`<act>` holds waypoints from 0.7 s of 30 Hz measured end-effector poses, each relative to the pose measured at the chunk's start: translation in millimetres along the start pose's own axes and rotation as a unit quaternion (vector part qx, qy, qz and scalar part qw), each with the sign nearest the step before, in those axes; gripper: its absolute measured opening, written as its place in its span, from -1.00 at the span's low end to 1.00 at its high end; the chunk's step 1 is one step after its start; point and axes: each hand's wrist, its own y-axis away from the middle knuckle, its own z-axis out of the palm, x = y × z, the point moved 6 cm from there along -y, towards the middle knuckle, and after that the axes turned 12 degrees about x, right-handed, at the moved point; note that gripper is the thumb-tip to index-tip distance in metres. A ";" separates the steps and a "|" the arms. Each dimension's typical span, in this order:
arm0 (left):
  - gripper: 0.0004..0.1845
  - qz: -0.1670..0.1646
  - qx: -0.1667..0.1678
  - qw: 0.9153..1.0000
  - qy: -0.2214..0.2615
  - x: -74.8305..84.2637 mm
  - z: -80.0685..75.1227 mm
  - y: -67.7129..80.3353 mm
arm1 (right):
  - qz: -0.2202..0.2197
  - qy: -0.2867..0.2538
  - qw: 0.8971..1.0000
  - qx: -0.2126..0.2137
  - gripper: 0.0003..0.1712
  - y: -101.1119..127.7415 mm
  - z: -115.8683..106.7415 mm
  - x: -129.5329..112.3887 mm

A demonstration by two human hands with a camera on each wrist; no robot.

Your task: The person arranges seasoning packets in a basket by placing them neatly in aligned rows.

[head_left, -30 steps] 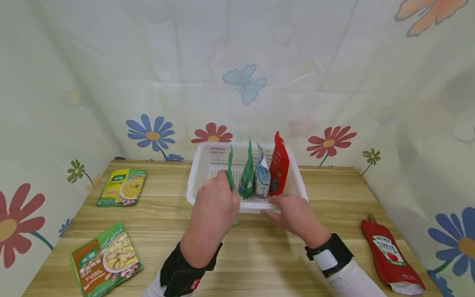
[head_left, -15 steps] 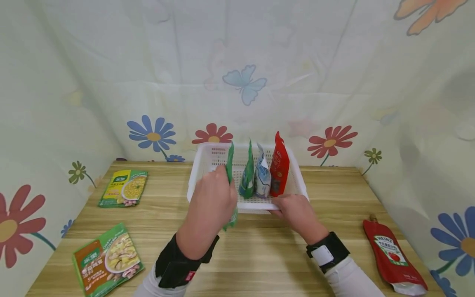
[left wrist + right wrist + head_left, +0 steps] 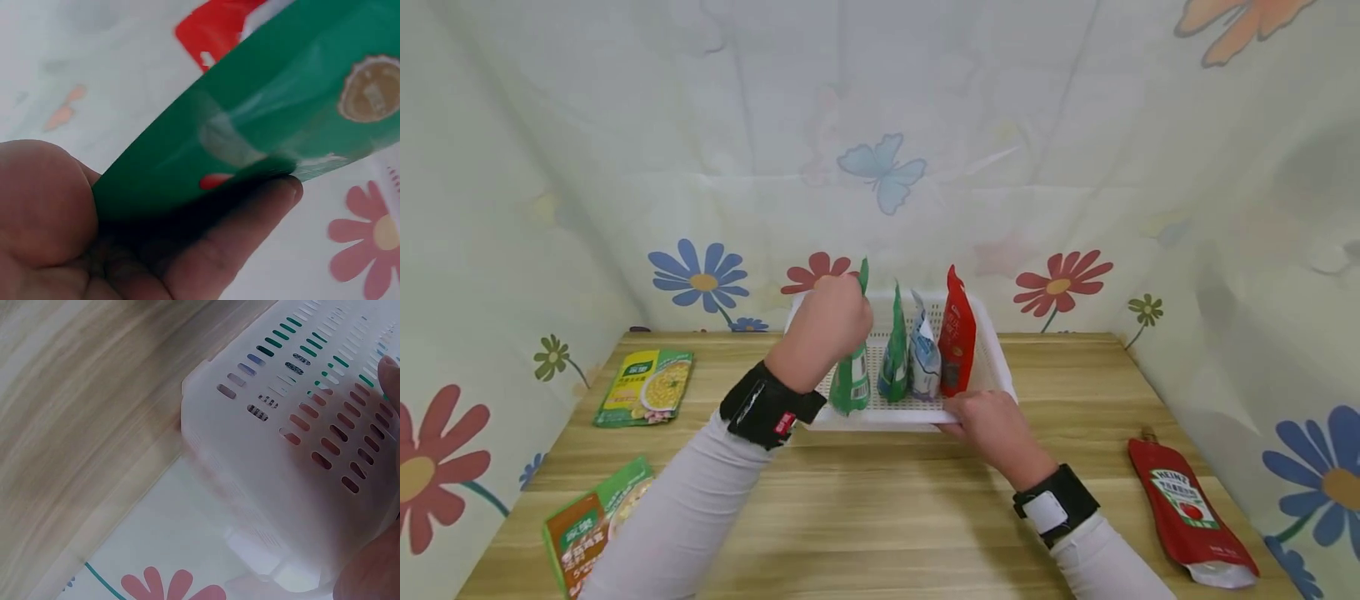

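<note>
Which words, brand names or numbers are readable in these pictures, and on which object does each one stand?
"HEINZ": on the red ketchup pouch lying on the wooden table.
Yellow-green soup packet: print too small to read.
Brown-green soup packet: print too small to read.
Green pouch held in the left hand: barcode and round emblem, unreadable.
Pouches in the white plastic basket, held by the right hand: text unreadable.

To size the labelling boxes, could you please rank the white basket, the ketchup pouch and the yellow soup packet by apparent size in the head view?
1. white basket
2. ketchup pouch, though it lies nearer the camera
3. yellow soup packet
</note>
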 end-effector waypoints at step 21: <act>-0.67 -0.058 -0.118 0.991 0.032 -38.9 79.1 -66.5 | 0.003 0.008 1.000 -0.009 -0.71 -1.4 1.1 -0.6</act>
